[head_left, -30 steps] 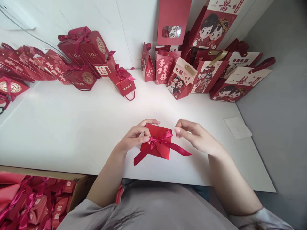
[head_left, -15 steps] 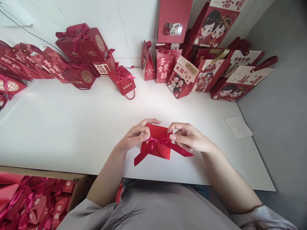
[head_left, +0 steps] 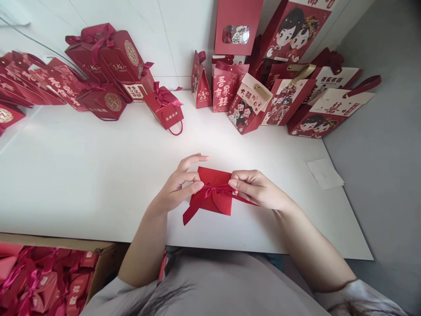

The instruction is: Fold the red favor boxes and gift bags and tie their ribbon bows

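A flat red paper pouch [head_left: 213, 189] with a dark pink ribbon bow [head_left: 210, 192] lies on the white table [head_left: 98, 175] in front of me. My left hand [head_left: 177, 184] pinches the bow's left loop with thumb and forefinger, other fingers raised. My right hand [head_left: 256, 188] is closed on the bow's right side, its fingers pressed on the ribbon. One ribbon tail [head_left: 190, 213] trails down to the left; the other runs under my right hand.
Red gift bags [head_left: 250, 107] and ribboned boxes [head_left: 164, 107] line the table's far edge and left side. A cardboard box [head_left: 49, 281] of more red pouches sits at lower left. A white paper slip [head_left: 325, 173] lies near the table's right edge.
My right hand moved left from beside the pouch and closed on the bow's right side. The view shifted slightly; the left hand kept its pinch on the bow.
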A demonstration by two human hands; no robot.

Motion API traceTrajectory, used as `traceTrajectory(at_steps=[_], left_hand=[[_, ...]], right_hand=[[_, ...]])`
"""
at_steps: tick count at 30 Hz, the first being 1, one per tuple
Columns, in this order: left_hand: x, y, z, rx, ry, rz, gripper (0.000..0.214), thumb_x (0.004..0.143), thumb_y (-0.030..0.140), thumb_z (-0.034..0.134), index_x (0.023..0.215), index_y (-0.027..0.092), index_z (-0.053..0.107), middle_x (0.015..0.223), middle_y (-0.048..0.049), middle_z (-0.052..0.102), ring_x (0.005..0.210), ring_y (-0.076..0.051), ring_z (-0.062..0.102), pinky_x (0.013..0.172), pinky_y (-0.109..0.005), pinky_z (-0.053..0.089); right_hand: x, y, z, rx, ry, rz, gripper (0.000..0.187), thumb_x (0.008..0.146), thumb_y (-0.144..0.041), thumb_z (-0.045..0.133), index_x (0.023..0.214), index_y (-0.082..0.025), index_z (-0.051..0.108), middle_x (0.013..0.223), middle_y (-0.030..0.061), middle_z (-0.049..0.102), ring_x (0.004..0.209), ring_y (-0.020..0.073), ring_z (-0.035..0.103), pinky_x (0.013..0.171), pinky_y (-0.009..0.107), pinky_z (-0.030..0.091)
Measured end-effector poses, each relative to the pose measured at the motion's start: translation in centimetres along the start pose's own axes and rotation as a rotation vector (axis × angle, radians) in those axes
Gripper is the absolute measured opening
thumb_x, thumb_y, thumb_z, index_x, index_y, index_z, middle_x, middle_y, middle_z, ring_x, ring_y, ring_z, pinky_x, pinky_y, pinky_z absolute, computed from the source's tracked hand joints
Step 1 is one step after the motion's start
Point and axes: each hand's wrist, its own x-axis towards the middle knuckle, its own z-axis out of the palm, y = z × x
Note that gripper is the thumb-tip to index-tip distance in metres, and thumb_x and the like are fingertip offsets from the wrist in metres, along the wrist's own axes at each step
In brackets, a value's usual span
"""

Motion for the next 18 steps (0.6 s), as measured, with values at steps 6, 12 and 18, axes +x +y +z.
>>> traceTrajectory(at_steps=[6,12,18], left_hand=[[-0.2,0.3,-0.3,0.07,-0.003,0.005,0.031,0.096,0.03,0.054,0.067,0.019,0.058,0.15,-0.0017,0.044,0.145,-0.026,0.031,0.123,-0.044,0.025],[0.0,-0.5,-0.6,-0.003,-0.034,-0.001,0.032,0.094,0.032,0.057,0.065,0.018,0.057,0.148,-0.0036,0.047,0.147,-0.029,0.03,0.124,-0.046,0.023],[0.8,0.2,0.6,-0.079,0.042,-0.154,0.05,0.089,0.045,0.065,0.052,0.016,0.048,0.134,-0.0067,0.058,0.132,-0.031,0.049,0.109,-0.045,0.041]], right_hand=[[0.0,-0.3,-0.3,-0.011,-0.042,0.036,0.042,0.095,-0.051,0.058,0.07,-0.018,0.052,0.051,-0.0075,0.04,0.045,0.0057,0.03,0.044,0.022,0.024],[0.1,0.0,-0.6,0.025,-0.081,0.067,0.041,0.094,-0.053,0.059,0.072,-0.018,0.052,0.05,-0.0093,0.034,0.044,0.0056,0.023,0.043,0.022,0.02],[0.3,-0.5,-0.3,-0.087,-0.031,-0.039,0.043,0.094,-0.052,0.06,0.068,-0.018,0.055,0.055,-0.0072,0.036,0.05,0.0072,0.027,0.05,0.025,0.024]])
